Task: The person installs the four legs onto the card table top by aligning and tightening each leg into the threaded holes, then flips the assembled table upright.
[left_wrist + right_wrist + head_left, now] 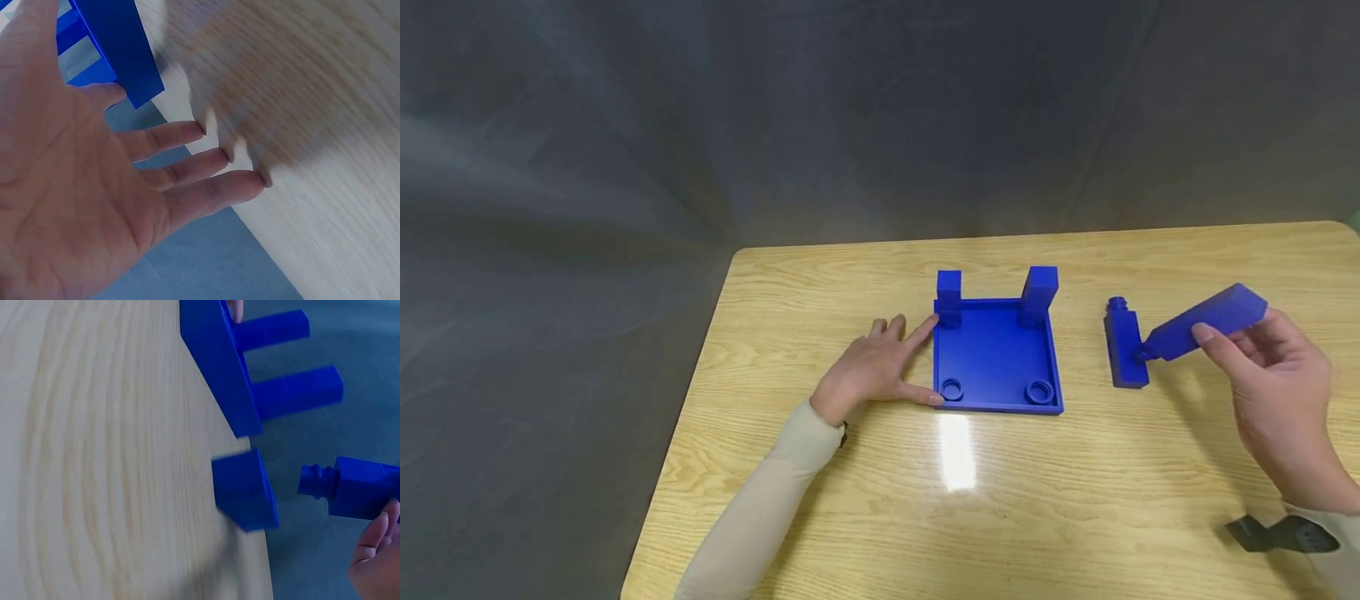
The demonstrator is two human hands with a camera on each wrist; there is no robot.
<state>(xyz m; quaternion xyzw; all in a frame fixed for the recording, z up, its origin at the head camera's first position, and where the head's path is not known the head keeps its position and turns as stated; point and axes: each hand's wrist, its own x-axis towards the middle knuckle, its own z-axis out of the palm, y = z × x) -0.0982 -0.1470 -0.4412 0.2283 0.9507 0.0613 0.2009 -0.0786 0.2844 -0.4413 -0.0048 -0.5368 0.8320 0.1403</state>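
Note:
A blue square tabletop lies with its raised rim upward. Two blue legs stand upright in its far corners, the left leg and the right leg. Round sockets show in the near corners, one at left and one at right. My left hand rests against the tabletop's left side, fingers spread, thumb at the near corner. My right hand pinches a blue leg, tilted above the table, its threaded peg pointing left. Another blue leg lies beneath that peg.
The wooden table has its far edge against a dark grey curtain. Its left edge runs beyond my left arm. Black wrist straps show on both sleeves.

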